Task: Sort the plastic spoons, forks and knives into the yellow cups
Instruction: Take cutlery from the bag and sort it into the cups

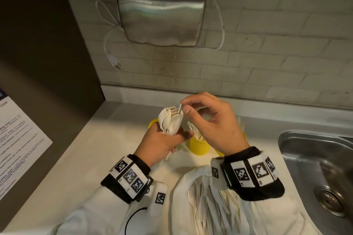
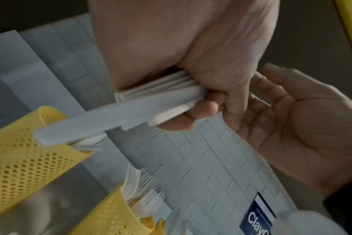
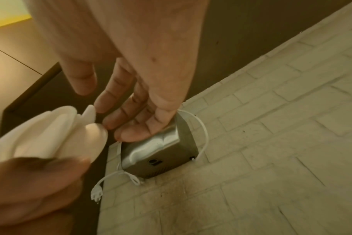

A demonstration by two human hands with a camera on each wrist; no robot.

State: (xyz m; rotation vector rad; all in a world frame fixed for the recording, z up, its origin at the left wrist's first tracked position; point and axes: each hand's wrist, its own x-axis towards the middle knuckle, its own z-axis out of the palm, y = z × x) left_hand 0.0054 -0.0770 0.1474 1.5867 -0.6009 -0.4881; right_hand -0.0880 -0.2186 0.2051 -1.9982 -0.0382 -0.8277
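My left hand grips a bundle of white plastic spoons upright over the counter, bowls up. The handles stick out below its fist. My right hand hovers just right of the bundle. Its index fingertip touches the top of one thin piece that stands higher than the rest, with the thumb a little apart. Three yellow perforated cups stand behind: one behind my left hand, a middle cup holding forks, and one mostly hidden under my right wrist.
A heap of loose white cutlery lies on a white cloth near the front edge. A steel sink is at the right. A metal hand dryer hangs on the brick wall, its plug dangling. A printed notice is on the left panel.
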